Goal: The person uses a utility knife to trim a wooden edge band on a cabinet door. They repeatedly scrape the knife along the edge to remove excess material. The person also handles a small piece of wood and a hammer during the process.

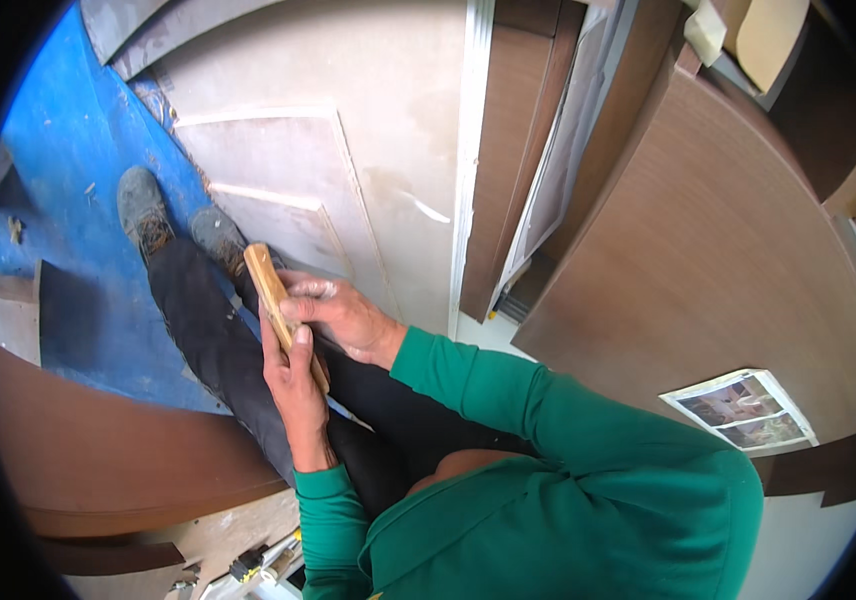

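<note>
A slim, pale yellow wooden bar (265, 276) is held in both hands above my dark trousers, at a slant, its far end toward my shoes. My left hand (295, 388) wraps the nearer part, with the thumb lying along the wood. Farther up, my right hand (346, 318) grips the bar from the right side, its thumb on top. Whitish dust or paste marks the right fingers. The bar's underside and some fingertips are hidden.
Ahead stands a pale panel (408, 150) with raised rectangular trim. A blue sheet (58, 150) covers the floor at left. Brown boards surround me: a large one (688, 250) at right bearing a photo sheet (743, 408), and a curved one (128, 450) at lower left.
</note>
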